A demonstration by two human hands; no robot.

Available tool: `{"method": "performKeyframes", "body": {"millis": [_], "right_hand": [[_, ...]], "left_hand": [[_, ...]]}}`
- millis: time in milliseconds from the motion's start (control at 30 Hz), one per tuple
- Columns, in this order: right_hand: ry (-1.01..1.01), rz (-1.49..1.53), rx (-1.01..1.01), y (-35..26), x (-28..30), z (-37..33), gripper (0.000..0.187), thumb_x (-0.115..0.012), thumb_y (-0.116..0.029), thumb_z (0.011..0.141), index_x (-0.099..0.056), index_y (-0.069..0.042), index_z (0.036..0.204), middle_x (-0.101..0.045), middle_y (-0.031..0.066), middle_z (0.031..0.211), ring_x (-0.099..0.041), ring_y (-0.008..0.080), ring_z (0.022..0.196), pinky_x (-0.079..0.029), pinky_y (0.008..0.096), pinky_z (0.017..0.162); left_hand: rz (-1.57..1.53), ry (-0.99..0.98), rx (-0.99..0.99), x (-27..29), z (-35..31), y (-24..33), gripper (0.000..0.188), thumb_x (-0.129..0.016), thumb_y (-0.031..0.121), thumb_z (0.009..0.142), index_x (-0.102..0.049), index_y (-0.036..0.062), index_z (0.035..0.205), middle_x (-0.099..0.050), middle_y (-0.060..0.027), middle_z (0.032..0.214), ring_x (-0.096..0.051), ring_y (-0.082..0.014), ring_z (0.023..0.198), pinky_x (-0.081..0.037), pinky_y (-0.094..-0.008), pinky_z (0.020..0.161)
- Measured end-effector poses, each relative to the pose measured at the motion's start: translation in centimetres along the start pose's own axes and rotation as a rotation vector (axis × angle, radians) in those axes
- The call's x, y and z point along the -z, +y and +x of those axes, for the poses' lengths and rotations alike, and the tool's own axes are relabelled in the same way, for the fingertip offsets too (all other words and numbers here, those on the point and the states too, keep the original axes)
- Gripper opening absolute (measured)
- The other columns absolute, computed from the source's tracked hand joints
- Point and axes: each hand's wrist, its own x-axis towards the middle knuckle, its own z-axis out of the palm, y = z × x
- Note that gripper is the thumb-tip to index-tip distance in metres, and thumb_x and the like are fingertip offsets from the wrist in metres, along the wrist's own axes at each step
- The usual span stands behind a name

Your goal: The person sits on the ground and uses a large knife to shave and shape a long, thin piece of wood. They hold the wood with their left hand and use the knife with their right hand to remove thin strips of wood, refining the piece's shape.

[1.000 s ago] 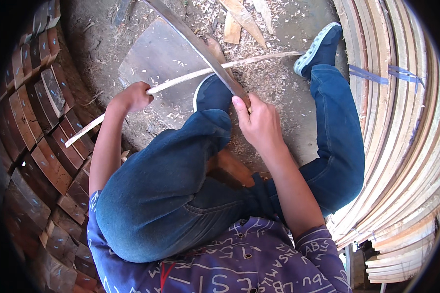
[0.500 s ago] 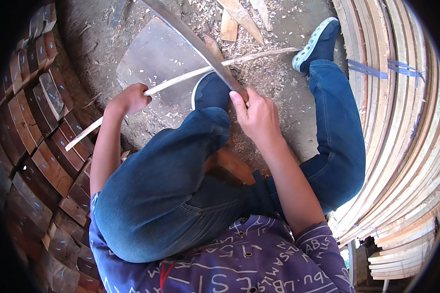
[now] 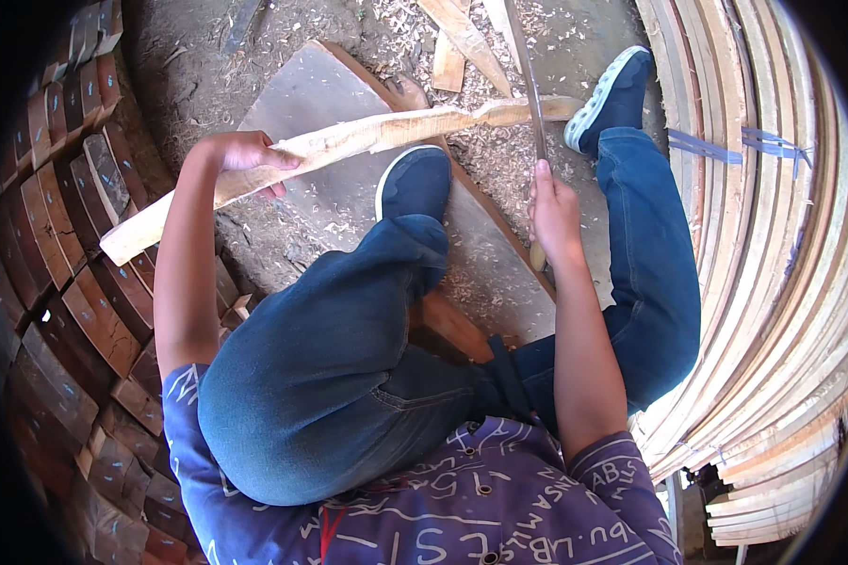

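Left hand (image 3: 245, 155): closed around a long pale wooden slat (image 3: 330, 151), held level above a flat grey board (image 3: 339, 202) on the ground. Right hand (image 3: 554, 212): gripped on the handle of a long thin metal blade (image 3: 528, 75), which crosses the slat's far end. Curved pale slats (image 3: 773, 282) stacked right; dark wooden blocks (image 3: 66, 245) left.

no packages, signs or screens in my view. only small pale marks like labels on the dark blocks (image 3: 61, 235) stacked at my left; too small to make out.
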Motion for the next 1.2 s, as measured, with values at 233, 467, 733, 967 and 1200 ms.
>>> {"method": "performKeyframes", "body": {"millis": [233, 467, 733, 967, 1200], "right_hand": [[0.052, 0.056, -0.148, -1.2, 1.6, -1.4, 0.047, -0.049, -0.052, 0.095, -0.047, -0.01, 0.073, -0.038, -0.0022, 0.049, -0.036, 0.0093, 0.035, -0.032, 0.0271, 0.034], [0.009, -0.071, -0.174, -1.6, 1.6, -2.1, 0.051, -0.058, -0.047, 0.091, -0.058, 0.0, 0.071, -0.051, 0.0066, 0.052, -0.052, 0.0177, 0.043, -0.042, 0.0351, 0.045], [0.001, -0.182, -0.1, -0.3, 1.1, -2.1, 0.055, -0.061, -0.05, 0.087, -0.059, 0.002, 0.07, -0.056, 0.0145, 0.06, -0.057, 0.0252, 0.062, -0.046, 0.0396, 0.066], [-0.064, -0.205, -0.041, -0.4, -1.0, -2.4, 0.054, -0.06, -0.048, 0.088, -0.062, 0.003, 0.07, -0.058, 0.0163, 0.059, -0.059, 0.0274, 0.06, -0.046, 0.0403, 0.064], [-0.135, -0.339, -0.005, -2.0, -2.6, -3.2, 0.054, -0.056, -0.049, 0.09, -0.064, 0.003, 0.075, -0.06, 0.0199, 0.062, -0.062, 0.0337, 0.064, -0.047, 0.0424, 0.066]], "left_hand": [[0.455, 0.514, -0.225, 0.5, 2.5, -0.2, 0.085, -0.077, 0.065, 0.061, -0.06, 0.005, 0.118, -0.068, -0.0176, 0.107, -0.065, -0.0317, 0.101, -0.05, -0.0411, 0.087], [0.805, 0.72, -0.273, -4.1, 1.0, -0.6, 0.058, -0.076, 0.034, 0.066, -0.05, 0.0056, 0.11, -0.068, -0.0177, 0.089, -0.067, -0.0326, 0.086, -0.052, -0.041, 0.077], [0.495, 0.175, -0.108, -3.6, 4.6, -1.5, 0.04, -0.057, 0.013, 0.074, -0.053, -0.0008, 0.111, -0.063, -0.0243, 0.102, -0.062, -0.0357, 0.099, -0.047, -0.0405, 0.083], [0.464, 0.397, -0.222, -3.4, 4.0, -3.2, 0.034, -0.056, 0.02, 0.079, -0.062, -0.0035, 0.103, -0.066, -0.025, 0.093, -0.064, -0.0366, 0.091, -0.047, -0.0431, 0.081], [0.453, 0.332, -0.041, -3.0, 2.8, -1.2, 0.041, -0.06, 0.03, 0.084, -0.065, -0.0011, 0.11, -0.066, -0.024, 0.105, -0.064, -0.0352, 0.098, -0.049, -0.0399, 0.087]]}}
